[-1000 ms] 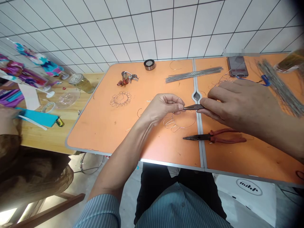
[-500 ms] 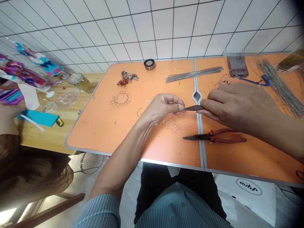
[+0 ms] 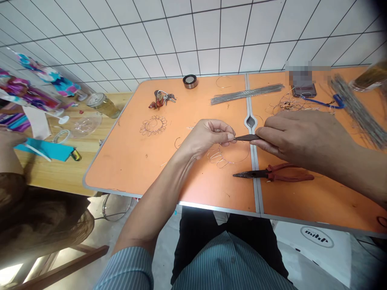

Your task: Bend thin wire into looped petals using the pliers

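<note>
My left hand (image 3: 213, 135) pinches thin wire (image 3: 229, 162), which hangs below the fingers as a large ring with several loops on its left side. My right hand (image 3: 287, 131) is closed around a pair of needle-nose pliers (image 3: 246, 137), whose handles are hidden in the palm. The pliers' tip meets the wire at my left fingertips. Just below lie red-handled long-nose pliers (image 3: 272, 174), across the table's metal seam. A finished-looking looped wire ring (image 3: 153, 126) rests on the orange table (image 3: 121, 169) to the left.
Bundled straight wires (image 3: 246, 94) lie behind my hands, more wires (image 3: 359, 108) at right. A phone (image 3: 303, 86), tape roll (image 3: 190, 81) and keys (image 3: 165, 97) sit towards the wall. At left, another person's hand (image 3: 12, 139) is near blue sheet material (image 3: 51, 150) on a wooden table.
My hands and the pliers have hardly moved; the pliers' jaws look slightly more closed. At left, the other person's hand and the blue sheet have shifted a little.
</note>
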Demonstrator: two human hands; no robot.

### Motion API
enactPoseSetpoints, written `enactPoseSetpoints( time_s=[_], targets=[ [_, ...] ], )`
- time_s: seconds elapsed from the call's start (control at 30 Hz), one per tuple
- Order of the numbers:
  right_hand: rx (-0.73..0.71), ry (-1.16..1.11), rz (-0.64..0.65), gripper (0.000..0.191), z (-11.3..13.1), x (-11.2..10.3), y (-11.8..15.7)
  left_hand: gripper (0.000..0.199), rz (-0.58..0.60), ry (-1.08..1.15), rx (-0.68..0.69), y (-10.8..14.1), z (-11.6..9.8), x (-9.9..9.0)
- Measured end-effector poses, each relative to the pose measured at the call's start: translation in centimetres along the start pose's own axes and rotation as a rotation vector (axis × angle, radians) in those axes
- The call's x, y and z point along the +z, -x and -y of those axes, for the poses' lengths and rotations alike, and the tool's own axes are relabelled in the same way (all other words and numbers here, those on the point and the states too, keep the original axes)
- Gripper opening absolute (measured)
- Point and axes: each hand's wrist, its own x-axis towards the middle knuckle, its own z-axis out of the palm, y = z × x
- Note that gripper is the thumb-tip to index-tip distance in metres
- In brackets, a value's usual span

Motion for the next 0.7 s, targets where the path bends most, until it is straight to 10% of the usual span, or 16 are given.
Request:
enactPoseSetpoints(
  time_s=[0.47,0.7],
  targets=[
    [0.121,-0.182,0.014,0.067,0.0,0.0,0.3,0.028,-0.026,-0.009,0.005,-0.1,-0.2,-0.4],
    [0.203,-0.167,0.05,0.051,1.3,4.1,2.5,0.027,-0.146,0.099,0.015,-0.5,-0.9,-1.8]
  ],
)
